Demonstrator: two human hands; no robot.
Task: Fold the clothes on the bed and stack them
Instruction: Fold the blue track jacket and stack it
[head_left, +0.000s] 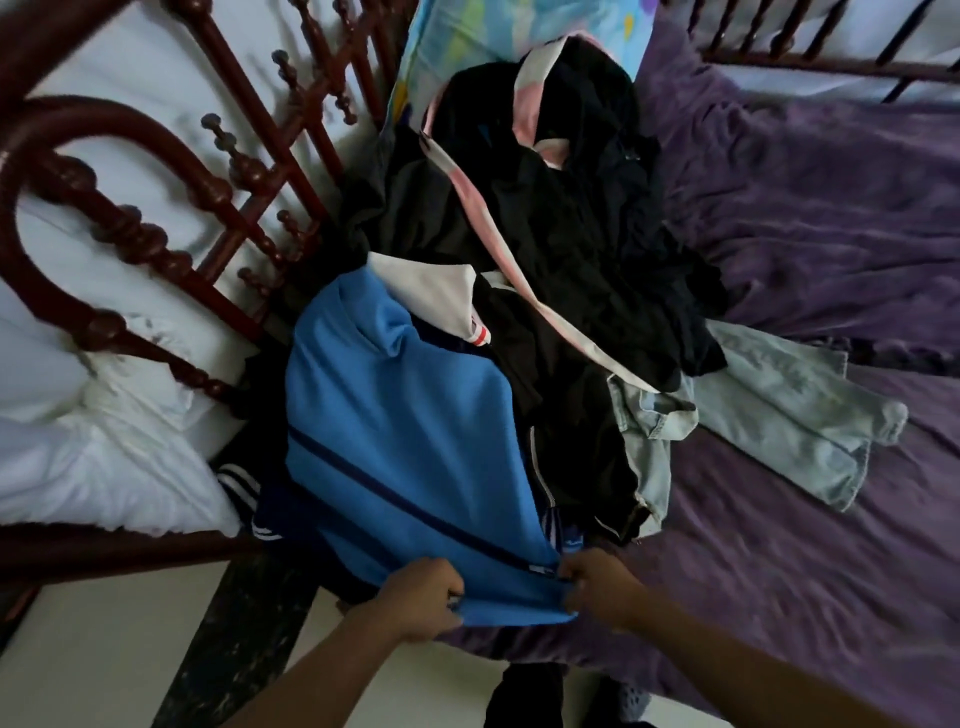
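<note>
Nearest the camera: left hand (415, 597) and right hand (597, 587), both fingers curled, each pinching the near hem of the blue garment (395, 415), hem stretched between them at the bed's near edge. The garment runs away from the hands, with a dark stripe across it, and lies draped over the near end of the pile. A navy piece with white bands (244, 493) pokes out beneath it on the left, close to the mattress edge. Just beside it, on the right, lie pale denim jeans (779, 410), legs trailing onto the purple sheet (831, 545). Beyond that, a white piece with red trim (441, 296), then a heap of black clothes (561, 223) threaded by a pink-and-white strip (498, 249). Farthest is a patterned pillow (467, 31) against the dark wooden bed frame (130, 249). No folded stack in view, so the task looks barely started. Risks: lifting the blue garment may drag the navy piece along, as they overlap, and it could slide off to the floor. The black heap is tangled, so one pull may shift several items. A grip on the hem alone may let the body sag and fold crooked.
</note>
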